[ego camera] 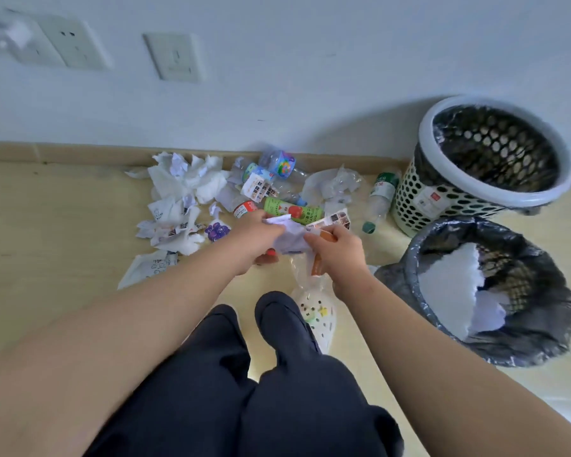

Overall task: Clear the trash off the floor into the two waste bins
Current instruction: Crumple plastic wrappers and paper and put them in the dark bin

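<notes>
Trash lies in a heap on the floor by the wall: crumpled white tissues (192,181), plastic bottles (277,164), a green carton (294,211) and a clear bottle with a green cap (378,201). Both hands meet over the heap on one crumpled white paper (290,237). My left hand (254,237) grips its left side. My right hand (338,250) pinches its right side, with an orange wrapper (317,265) at its fingers. Two bins stand at the right: the near bin (488,349) with a black liner holds white paper, and the far perforated bin (426,196) has a grey rim.
The wall with sockets (175,57) runs behind the heap, above a wooden skirting board (80,153). My dark trouser legs (277,374) and a white perforated shoe (317,316) fill the lower middle. A flat paper wrapper (147,268) lies left of my arms.
</notes>
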Tool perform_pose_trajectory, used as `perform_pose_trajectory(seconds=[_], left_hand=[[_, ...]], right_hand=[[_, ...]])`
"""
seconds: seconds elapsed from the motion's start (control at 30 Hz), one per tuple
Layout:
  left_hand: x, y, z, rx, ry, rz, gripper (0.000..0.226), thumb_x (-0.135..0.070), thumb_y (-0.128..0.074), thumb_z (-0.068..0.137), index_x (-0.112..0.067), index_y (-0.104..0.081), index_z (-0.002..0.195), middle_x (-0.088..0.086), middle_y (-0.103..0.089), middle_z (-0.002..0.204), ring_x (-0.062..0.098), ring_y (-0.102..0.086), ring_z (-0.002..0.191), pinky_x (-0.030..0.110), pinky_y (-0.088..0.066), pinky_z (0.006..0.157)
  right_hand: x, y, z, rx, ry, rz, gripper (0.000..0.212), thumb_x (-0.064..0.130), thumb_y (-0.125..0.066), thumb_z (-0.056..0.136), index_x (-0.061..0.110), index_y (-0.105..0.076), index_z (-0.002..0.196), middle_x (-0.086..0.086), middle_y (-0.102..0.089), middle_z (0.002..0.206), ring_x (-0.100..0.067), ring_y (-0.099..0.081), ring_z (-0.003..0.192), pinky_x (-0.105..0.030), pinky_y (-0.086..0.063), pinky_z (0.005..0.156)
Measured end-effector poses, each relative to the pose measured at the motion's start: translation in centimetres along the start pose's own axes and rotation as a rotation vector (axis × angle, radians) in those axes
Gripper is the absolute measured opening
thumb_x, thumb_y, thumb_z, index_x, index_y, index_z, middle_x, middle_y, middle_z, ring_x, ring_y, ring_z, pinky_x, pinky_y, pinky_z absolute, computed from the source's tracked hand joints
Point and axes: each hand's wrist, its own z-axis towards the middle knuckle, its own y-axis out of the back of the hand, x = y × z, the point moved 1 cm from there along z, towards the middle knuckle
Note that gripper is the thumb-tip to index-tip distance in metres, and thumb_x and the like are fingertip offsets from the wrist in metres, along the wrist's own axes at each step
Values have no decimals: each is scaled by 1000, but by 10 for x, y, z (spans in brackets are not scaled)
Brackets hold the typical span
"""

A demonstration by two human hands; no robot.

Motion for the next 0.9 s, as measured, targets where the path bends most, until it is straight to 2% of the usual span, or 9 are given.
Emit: perform_pose_trajectory(seconds=[0.07, 0.13, 0.2, 0.37, 0.5, 0.63, 0.7, 0.77, 0.9], left_hand=[[-15, -4, -23, -1, -61, 69, 3, -15, -50, 91, -13, -52, 90, 7, -47, 81, 21, -49, 68, 27, -52, 61], [-30, -17, -46, 18, -115, 95, 5, -13, -50, 90, -15, -53, 94, 5, -48, 78, 20, -49, 66, 15, -47, 45], [-39, -38, -63, 48, -137, 87, 13, -12, -50, 91, -16, -55, 102, 8, -52, 88, 19, -49, 69, 18, -45, 39], [-50, -123, -91, 108, -50, -26, 35, -11, -50, 90, -8, -53, 125, 16, -58, 119, 30, -58, 99, 34, -51, 82], [-59, -173, -98, 233, 1, -202, 36, -4, -50, 91, -1, -49, 126, 23, -56, 126, 32, -62, 94, 31, -52, 72], [-50, -209, -96, 291, 65, -182, 40, -9, -50, 91, 3, -46, 129, 17, -58, 127, 31, -59, 113, 33, -48, 74], [-42, -221, -92, 312, 158, -144, 29, -19, -50, 91, -18, -57, 119, 3, -65, 110, 26, -63, 97, 26, -48, 73], [-40, -223, -85, 259, 257, -215, 10, -21, -52, 88, -28, -59, 91, 2, -59, 74, 21, -53, 63, 19, -39, 51], [-39, -233, -64, 255, 201, -164, 15, -20, -48, 90, -17, -54, 103, 4, -57, 72, 15, -56, 53, 17, -39, 41]], right_hand=[[8, 18, -17, -14, 24, 44, 19, 18, -65, 85, 15, -51, 73, 0, -47, 71, -13, -43, 62, -23, -39, 53], [9, 42, -33, -58, 36, 62, 20, 20, -66, 84, 15, -51, 72, -1, -49, 72, -16, -44, 65, -25, -40, 55], [2, 63, -45, -106, 19, 75, 18, 20, -66, 84, 14, -52, 73, -2, -50, 69, -19, -45, 66, -29, -43, 58], [-32, 131, -67, -309, -42, 103, 18, 20, -64, 86, 15, -51, 74, -2, -52, 68, -20, -47, 65, -30, -42, 61], [-59, 179, -69, -450, -126, 130, 12, 20, -62, 88, 12, -53, 85, -1, -53, 72, -19, -49, 69, -29, -43, 64], [-75, 210, -56, -535, -164, 81, 11, 20, -62, 87, 12, -55, 85, -2, -55, 76, -22, -52, 75, -32, -45, 70], [-79, 218, -46, -524, -171, 31, 11, 20, -61, 87, 11, -56, 84, -1, -53, 73, -21, -50, 73, -32, -45, 69], [-81, 221, -37, -503, -167, -14, 11, 19, -59, 88, 9, -57, 84, -1, -52, 70, -19, -49, 70, -32, -45, 67], [-75, 221, -19, -441, -165, -68, 13, 18, -54, 91, 9, -59, 99, -3, -57, 76, -16, -54, 68, -30, -47, 67]])
